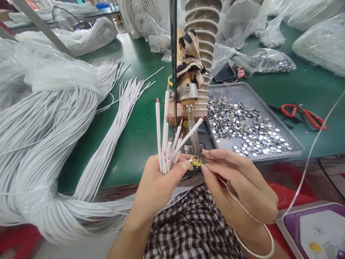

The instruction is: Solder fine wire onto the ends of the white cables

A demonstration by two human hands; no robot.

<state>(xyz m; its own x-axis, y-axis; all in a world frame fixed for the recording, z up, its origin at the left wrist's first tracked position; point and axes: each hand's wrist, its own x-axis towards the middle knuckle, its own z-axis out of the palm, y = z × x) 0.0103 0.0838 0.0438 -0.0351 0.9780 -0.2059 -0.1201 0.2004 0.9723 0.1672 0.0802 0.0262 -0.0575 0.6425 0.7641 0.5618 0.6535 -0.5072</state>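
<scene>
My left hand point(159, 180) is closed around a bunch of white cables point(165, 144) whose red inner wires show at the upper ends. Its thumb and forefinger reach the small worktop below a fixed soldering iron point(192, 122), which points downward. My right hand point(237, 183) has its fingertips pinched beside the iron's tip. A thin solder wire point(234, 196) runs from the right edge along this hand to its fingers. Between both hands' fingertips lies a small yellow and metallic spot point(196, 161); the exact part there is partly hidden.
An open plastic tray point(292, 153) holds many small metal pieces. Red-handled pliers point(314, 118) lie beyond it. White cable bundles point(107, 144) fill the left. A ribbed hose point(202, 21) rises behind the iron. Plastic bags point(269, 61) and a fan point(140, 16) stand farther back.
</scene>
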